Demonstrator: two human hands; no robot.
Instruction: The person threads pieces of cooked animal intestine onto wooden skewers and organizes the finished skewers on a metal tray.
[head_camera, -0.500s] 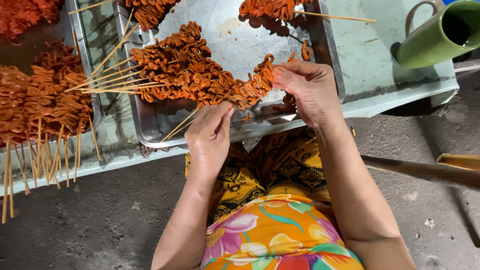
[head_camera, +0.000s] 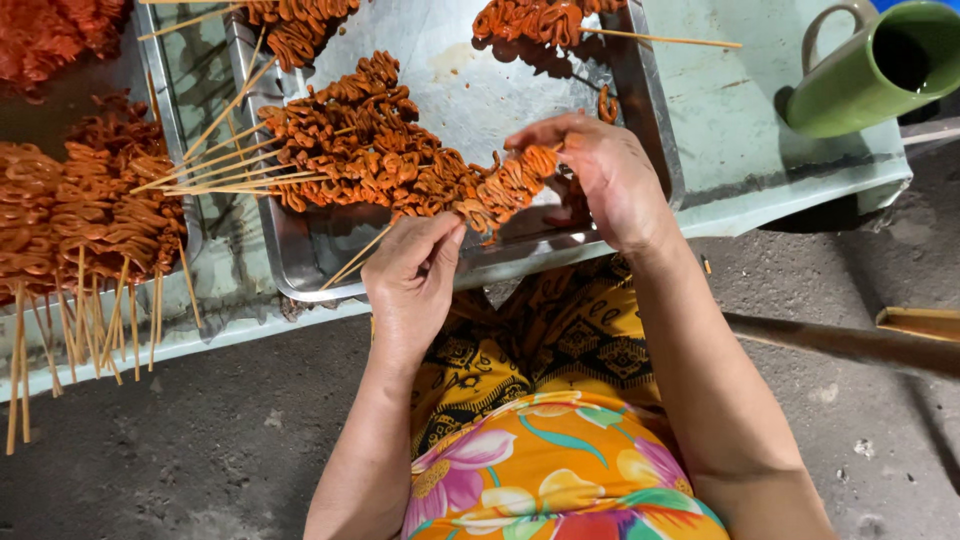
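Nearest the camera, over a lap in yellow patterned and floral cloth, the left hand pinches the lower part of a thin bamboo skewer threaded with orange-red marinated meat, thumb and fingertips pressed together on the stick just below the meat. The right hand curls over the upper end of the same skewer, its fingers closed on the meat near the tip. The skewered meat is folded in tight ripples, glossy and rust-orange, and it is held slanting just above the near rim of a shallow rectangular steel tray, with the bare stick end poking down toward the tray's front edge.

Inside that tray, beyond the hands, lies a heap of finished orange meat skewers, their pale sticks fanning to the left. More loaded skewers sit at the tray's far edge, one stick pointing right. The tray's middle is bare metal with smears of marinade.

To the left, a second steel tray holds another dense pile of skewered meat, sticks hanging over the pale green table edge. At the far right stands a green mug with a handle, dark inside.
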